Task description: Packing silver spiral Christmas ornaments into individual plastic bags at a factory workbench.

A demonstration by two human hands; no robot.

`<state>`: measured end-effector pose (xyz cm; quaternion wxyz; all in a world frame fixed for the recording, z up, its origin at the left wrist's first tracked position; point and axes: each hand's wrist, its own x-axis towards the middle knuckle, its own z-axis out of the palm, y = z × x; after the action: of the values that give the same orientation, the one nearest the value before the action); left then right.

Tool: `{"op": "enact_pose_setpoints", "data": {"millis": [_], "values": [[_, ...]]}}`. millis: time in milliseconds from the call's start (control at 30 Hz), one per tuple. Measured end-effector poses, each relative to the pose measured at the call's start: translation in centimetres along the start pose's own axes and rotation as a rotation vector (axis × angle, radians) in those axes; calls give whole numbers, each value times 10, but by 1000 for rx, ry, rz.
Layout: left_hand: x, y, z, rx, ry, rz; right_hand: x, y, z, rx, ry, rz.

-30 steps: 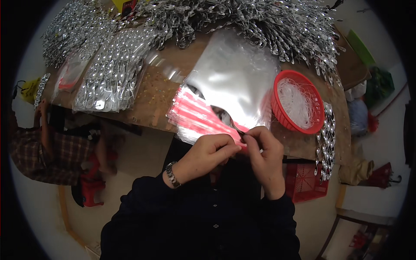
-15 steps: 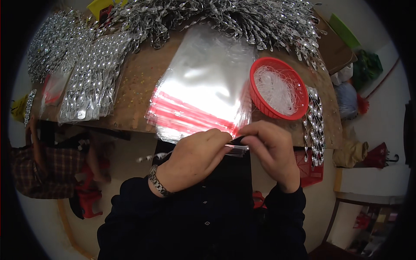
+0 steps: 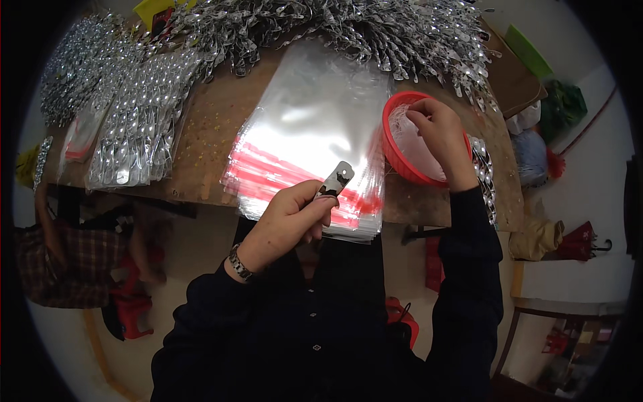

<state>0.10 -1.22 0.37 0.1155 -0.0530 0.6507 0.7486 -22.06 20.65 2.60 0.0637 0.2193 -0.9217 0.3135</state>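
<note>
Strip (image 3: 343, 170), silvery, mid-frame, pinched by closed fingers of my left hand (image 3: 288, 216); my right hand (image 3: 440, 130) has moved to the red basket (image 3: 396, 159), right of centre, apparently leaving the hold one-handed. Whether its curled fingers grip white strands (image 3: 414, 145), I cannot tell.

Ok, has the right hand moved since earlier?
Yes: judged against the red basket, the right hand moved away from the body and slightly right, from in front of it to over it.

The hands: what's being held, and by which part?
The left hand pinches a silver strip below its holed end. Whether the right hand, at the red basket, holds anything cannot be told.
</note>
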Motion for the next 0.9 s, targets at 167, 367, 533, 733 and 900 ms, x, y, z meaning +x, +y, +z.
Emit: {"op": "enact_pose_setpoints", "data": {"millis": [167,367,533,733,900], "values": [[1,-2,-3,-5,-17,9,19,7,13,9,-120,25],[1,-10,-5,-11,-51,1,27,9,24,-57,-123,1],[0,-10,-6,-23,-41,3,23,1,15,123,-186,78],[1,-3,-9,-52,13,27,2,-16,-9,541,-126,140],[5,4,-5,-110,38,73,-23,-37,-28,666,-131,123]]}}
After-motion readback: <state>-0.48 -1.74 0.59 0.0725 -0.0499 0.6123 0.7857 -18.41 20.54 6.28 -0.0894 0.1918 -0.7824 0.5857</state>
